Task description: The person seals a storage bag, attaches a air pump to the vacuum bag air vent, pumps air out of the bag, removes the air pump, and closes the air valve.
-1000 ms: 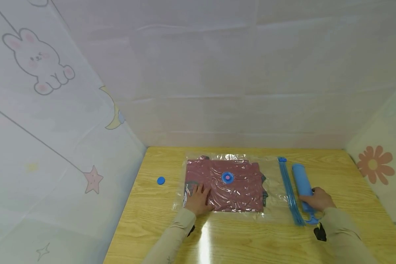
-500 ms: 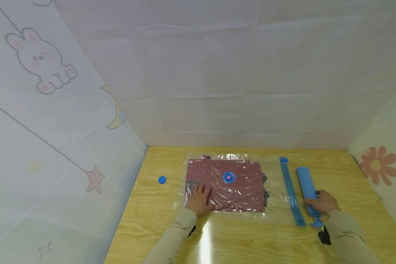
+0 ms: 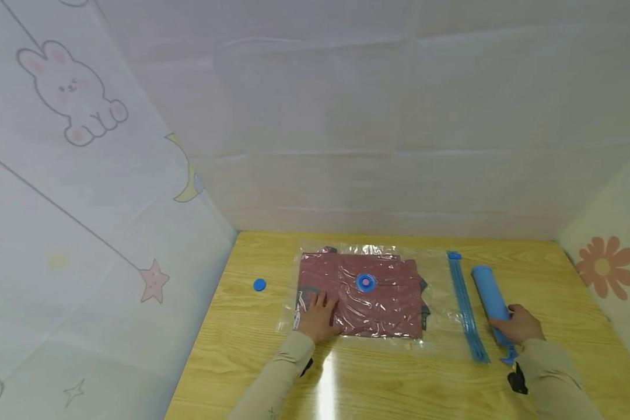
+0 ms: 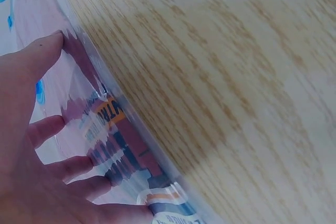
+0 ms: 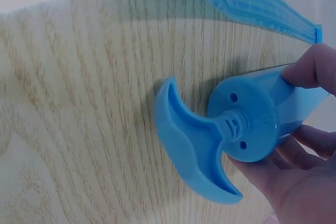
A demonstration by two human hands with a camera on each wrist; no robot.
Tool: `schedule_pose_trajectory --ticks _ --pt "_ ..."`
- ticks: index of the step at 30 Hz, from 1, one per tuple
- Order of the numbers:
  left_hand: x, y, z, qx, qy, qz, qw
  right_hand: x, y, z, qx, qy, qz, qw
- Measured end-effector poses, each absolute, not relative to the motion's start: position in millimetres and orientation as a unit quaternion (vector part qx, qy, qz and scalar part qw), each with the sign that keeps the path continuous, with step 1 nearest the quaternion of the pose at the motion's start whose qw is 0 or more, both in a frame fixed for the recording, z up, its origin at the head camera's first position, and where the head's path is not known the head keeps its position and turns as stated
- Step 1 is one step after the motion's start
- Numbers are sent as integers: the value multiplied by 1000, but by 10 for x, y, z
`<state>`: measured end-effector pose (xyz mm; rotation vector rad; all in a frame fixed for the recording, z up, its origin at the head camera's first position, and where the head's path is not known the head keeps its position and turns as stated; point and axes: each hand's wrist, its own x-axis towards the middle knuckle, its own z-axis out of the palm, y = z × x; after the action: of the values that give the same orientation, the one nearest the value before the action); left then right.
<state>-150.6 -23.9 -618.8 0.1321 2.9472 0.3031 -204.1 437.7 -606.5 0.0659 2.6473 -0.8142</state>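
Observation:
A clear vacuum storage bag (image 3: 441,294) lies flat with folded dark-red cloth (image 3: 388,309) inside. On its upper face sits a round blue valve (image 3: 366,282) with a pink centre. My left hand (image 3: 317,318) rests on the bag's near left part, fingers spread; printed labels show through the film in the left wrist view. To the right of the bag, my right hand (image 3: 520,324) grips the barrel of a blue hand pump (image 3: 489,291), thumb on one side and fingers on the other. The pump's curved handle (image 5: 194,145) points toward the near edge.
A blue zip strip (image 3: 467,309) closes off the bag's right end, with a slider (image 3: 454,255) at its far end. The round blue cap (image 3: 259,284) lies on the wooden table (image 3: 231,350) left of the bag. Printed cloth walls (image 3: 315,186) stand behind and at both sides.
My right hand has shifted the pump slightly right, away from the zip strip, and its handle end has swung right. My left hand stays in place on the bag. The head view has drifted slightly.

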Motion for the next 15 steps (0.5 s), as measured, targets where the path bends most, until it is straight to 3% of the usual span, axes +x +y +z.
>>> schedule_pose_trajectory --ticks 15 --pt "-1514 -233 -6198 41 989 111 93 -2045 4373 -6083 41 933 -300 193"
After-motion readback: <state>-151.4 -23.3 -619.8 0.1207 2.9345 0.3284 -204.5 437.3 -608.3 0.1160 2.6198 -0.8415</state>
